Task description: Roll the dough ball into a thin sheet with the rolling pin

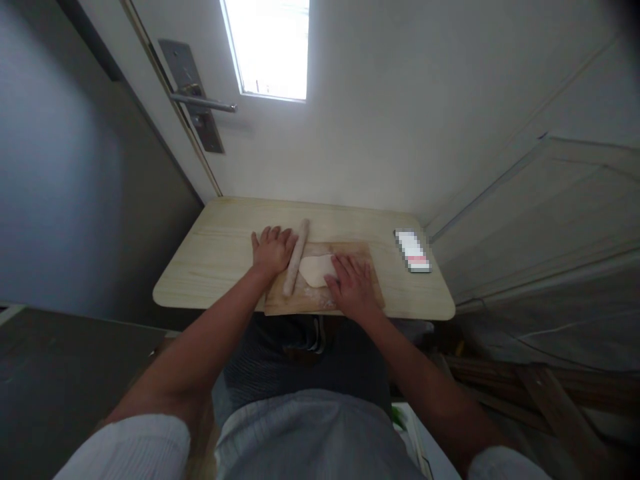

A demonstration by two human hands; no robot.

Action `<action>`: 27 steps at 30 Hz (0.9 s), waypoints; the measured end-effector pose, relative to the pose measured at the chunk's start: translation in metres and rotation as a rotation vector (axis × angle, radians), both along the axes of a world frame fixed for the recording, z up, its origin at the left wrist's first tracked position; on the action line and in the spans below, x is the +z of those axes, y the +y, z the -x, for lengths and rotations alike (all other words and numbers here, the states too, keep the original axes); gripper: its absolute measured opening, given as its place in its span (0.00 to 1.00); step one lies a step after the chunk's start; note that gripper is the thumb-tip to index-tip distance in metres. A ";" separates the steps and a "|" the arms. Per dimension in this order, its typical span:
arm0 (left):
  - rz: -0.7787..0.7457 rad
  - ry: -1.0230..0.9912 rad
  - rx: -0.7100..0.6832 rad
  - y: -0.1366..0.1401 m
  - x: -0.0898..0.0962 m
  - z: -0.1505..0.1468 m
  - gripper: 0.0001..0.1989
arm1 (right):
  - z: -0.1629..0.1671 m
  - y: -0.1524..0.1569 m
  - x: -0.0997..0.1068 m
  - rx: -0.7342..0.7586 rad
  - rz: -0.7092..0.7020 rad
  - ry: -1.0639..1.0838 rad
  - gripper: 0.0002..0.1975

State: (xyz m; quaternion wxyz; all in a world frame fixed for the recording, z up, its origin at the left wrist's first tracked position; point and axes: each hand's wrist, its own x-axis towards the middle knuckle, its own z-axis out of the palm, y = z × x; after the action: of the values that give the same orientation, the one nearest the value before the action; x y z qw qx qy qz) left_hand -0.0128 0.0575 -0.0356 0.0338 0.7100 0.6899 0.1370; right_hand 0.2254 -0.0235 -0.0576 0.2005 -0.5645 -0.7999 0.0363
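Note:
A flat, pale sheet of dough (316, 271) lies on a floured wooden board (280, 305). To its left a flour-dusted rolling pin (297, 259) rests slantwise, its far end reaching past the board. My left hand (273, 249) lies palm down just left of the pin, fingers stretched forward and apart; whether its edge touches the pin I cannot tell. With fingers extended, my right hand (352, 283) rests over the right edge of the dough and the board, thumb and fingertips on the dough. The palm hides that side of the dough.
The board sits at the near edge of a small light-wood table (215, 247). A phone (413, 251) lies on the table's right side. Beyond stands a white door (370, 113) with a metal handle (204, 101). Wooden beams (550, 393) are low on the right.

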 end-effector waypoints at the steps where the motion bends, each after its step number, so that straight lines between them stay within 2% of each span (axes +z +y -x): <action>1: -0.037 -0.009 -0.001 -0.003 0.001 -0.001 0.31 | 0.000 0.000 0.000 0.004 -0.002 0.000 0.27; 7: -0.134 -0.058 0.016 -0.021 0.018 -0.016 0.27 | -0.001 0.003 0.010 -0.022 0.046 0.000 0.26; 13: 0.023 -0.026 0.104 -0.033 0.030 -0.027 0.26 | 0.005 0.029 0.042 0.036 0.189 -0.081 0.30; 17: 0.117 -0.061 0.165 -0.037 0.026 -0.028 0.25 | 0.011 0.047 0.060 0.062 0.272 -0.132 0.31; 21: 0.073 -0.129 0.196 -0.037 0.014 -0.026 0.23 | 0.016 0.061 0.071 0.029 0.348 -0.107 0.32; 27: 0.040 -0.147 0.204 -0.036 0.008 -0.023 0.21 | 0.019 0.073 0.073 0.043 0.486 0.013 0.24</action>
State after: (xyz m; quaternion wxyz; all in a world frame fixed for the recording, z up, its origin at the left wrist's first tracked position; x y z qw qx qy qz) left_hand 0.0102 0.0216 -0.0279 0.0845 0.6232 0.7569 0.1775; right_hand 0.2067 0.0495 0.0156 0.0631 -0.5788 -0.7782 0.2355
